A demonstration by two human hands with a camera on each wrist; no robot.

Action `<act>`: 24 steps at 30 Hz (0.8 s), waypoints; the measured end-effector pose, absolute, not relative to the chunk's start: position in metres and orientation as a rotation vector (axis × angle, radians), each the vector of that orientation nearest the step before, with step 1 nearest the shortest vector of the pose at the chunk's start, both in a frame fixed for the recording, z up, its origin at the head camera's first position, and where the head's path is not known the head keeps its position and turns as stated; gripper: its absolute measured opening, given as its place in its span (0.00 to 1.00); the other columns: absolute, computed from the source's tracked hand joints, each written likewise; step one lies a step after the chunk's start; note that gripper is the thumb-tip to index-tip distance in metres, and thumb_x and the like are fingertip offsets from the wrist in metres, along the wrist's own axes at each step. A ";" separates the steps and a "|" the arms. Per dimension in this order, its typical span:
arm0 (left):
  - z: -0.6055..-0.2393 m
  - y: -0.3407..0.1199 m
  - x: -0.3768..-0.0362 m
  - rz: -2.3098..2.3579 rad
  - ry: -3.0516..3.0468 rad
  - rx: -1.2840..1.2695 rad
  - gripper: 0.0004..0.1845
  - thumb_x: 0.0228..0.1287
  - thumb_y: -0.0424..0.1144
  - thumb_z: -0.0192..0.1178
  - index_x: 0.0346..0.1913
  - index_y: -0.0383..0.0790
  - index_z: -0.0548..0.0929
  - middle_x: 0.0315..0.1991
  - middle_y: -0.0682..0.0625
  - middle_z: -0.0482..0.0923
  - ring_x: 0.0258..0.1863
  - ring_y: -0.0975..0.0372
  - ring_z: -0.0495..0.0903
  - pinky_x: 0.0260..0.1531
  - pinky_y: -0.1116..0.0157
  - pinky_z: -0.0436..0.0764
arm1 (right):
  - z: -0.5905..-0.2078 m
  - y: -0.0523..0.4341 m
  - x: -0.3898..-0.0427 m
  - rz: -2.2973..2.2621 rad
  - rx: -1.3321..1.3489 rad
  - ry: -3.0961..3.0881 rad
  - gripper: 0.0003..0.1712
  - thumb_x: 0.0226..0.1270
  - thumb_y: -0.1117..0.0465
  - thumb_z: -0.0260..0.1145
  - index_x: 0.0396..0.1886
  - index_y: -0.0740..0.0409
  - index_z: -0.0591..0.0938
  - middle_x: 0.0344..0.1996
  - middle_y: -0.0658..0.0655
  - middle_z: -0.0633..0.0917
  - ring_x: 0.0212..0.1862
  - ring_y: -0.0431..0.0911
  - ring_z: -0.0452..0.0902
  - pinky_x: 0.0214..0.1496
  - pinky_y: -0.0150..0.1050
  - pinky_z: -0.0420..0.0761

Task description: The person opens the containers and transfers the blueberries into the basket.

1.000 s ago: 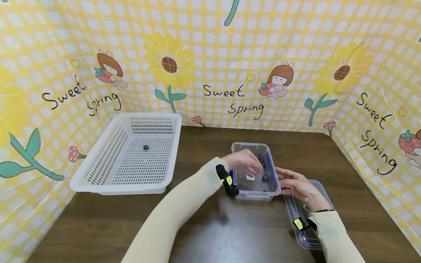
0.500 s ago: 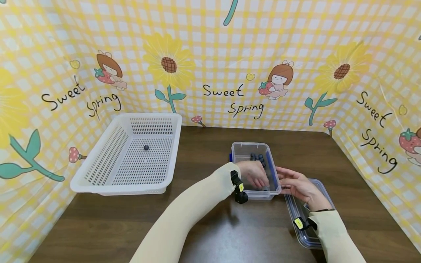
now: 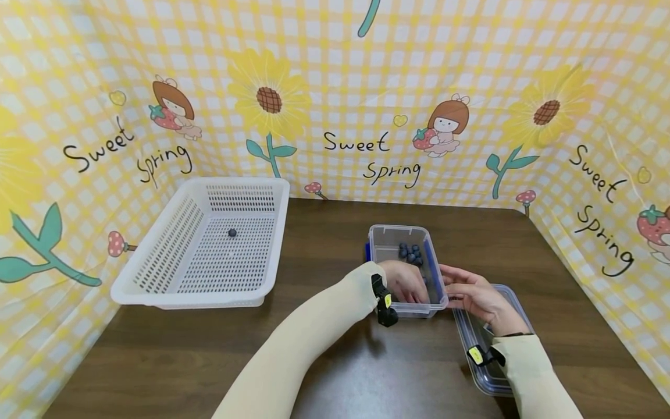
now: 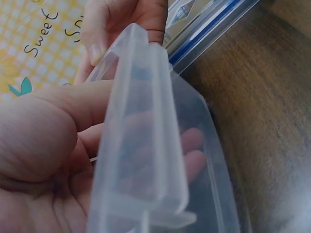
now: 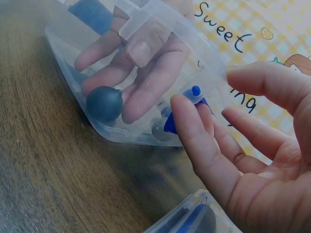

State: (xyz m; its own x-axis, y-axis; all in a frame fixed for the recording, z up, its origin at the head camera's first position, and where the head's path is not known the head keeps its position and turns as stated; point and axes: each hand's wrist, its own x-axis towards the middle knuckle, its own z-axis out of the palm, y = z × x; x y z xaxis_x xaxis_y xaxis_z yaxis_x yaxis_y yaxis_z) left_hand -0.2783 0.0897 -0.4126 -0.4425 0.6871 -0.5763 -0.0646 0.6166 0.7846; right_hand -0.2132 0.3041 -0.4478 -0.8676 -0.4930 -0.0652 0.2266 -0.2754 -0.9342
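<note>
My left hand (image 3: 405, 281) is down inside a clear plastic box (image 3: 399, 229) with blue latches. Seen through the wall in the right wrist view, its extended fingers lie beside a dark blueberry (image 5: 104, 104), with no pinch visible. Several more blueberries (image 3: 410, 254) sit toward the back of the box. Against the box's right side rests my right hand (image 3: 476, 298), its fingers fairly straight and touching the rim and the blue latch (image 5: 170, 124). The left wrist view has the box wall (image 4: 141, 136) close up, partly covering the left hand's fingers.
A white slotted basket (image 3: 121, 294) stands at the left with one blueberry (image 3: 232, 233) in it. Under the right forearm lies a clear lidded container (image 3: 492, 381). A patterned cloth (image 3: 345, 87) encloses the back and sides of the wooden table (image 3: 131, 361).
My left hand has gone lower and nearer into the box, uncovering the blueberries at its back. The right hand stays against the box's side.
</note>
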 end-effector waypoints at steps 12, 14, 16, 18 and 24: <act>-0.420 0.089 -0.278 1.025 1.803 0.492 0.09 0.63 0.25 0.64 0.44 0.24 0.86 0.31 0.46 0.84 0.32 0.60 0.81 0.32 0.67 0.83 | -0.448 0.305 -0.214 -2.171 -0.336 1.547 0.28 0.72 0.78 0.53 0.58 0.46 0.83 0.51 0.55 0.84 0.44 0.45 0.85 0.47 0.43 0.87; -0.419 0.087 -0.278 1.043 1.797 0.496 0.09 0.63 0.25 0.65 0.44 0.24 0.86 0.30 0.47 0.84 0.31 0.60 0.81 0.31 0.68 0.83 | -0.448 0.305 -0.214 -2.171 -0.331 1.556 0.27 0.72 0.77 0.53 0.58 0.46 0.83 0.51 0.55 0.84 0.44 0.45 0.85 0.47 0.43 0.87; -0.417 0.085 -0.279 1.071 1.765 0.492 0.09 0.63 0.23 0.64 0.45 0.22 0.85 0.29 0.47 0.84 0.30 0.61 0.81 0.29 0.70 0.83 | -0.447 0.304 -0.213 -2.171 -0.323 1.562 0.27 0.72 0.77 0.53 0.57 0.46 0.83 0.51 0.55 0.84 0.44 0.45 0.85 0.47 0.43 0.87; -0.415 0.083 -0.280 1.101 1.733 0.494 0.09 0.63 0.22 0.62 0.45 0.20 0.84 0.28 0.46 0.83 0.28 0.61 0.81 0.27 0.70 0.83 | -0.447 0.304 -0.213 -2.172 -0.316 1.565 0.27 0.72 0.77 0.53 0.57 0.46 0.83 0.51 0.55 0.84 0.43 0.45 0.85 0.47 0.43 0.87; -0.409 0.077 -0.285 1.168 1.705 0.509 0.07 0.63 0.21 0.62 0.42 0.19 0.84 0.27 0.42 0.84 0.27 0.58 0.83 0.30 0.66 0.87 | -0.447 0.304 -0.213 -2.174 -0.285 1.570 0.27 0.72 0.77 0.53 0.57 0.46 0.84 0.50 0.55 0.84 0.42 0.45 0.85 0.47 0.43 0.87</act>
State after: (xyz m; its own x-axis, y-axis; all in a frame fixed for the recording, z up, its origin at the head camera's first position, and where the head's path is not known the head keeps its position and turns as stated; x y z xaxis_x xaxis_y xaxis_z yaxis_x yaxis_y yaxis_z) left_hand -0.2854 0.0771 -0.4090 -0.4415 0.7588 -0.4789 -0.1726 0.4519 0.8752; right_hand -0.2129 0.3037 -0.4474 -0.8814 -0.4639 -0.0886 0.2301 -0.2581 -0.9383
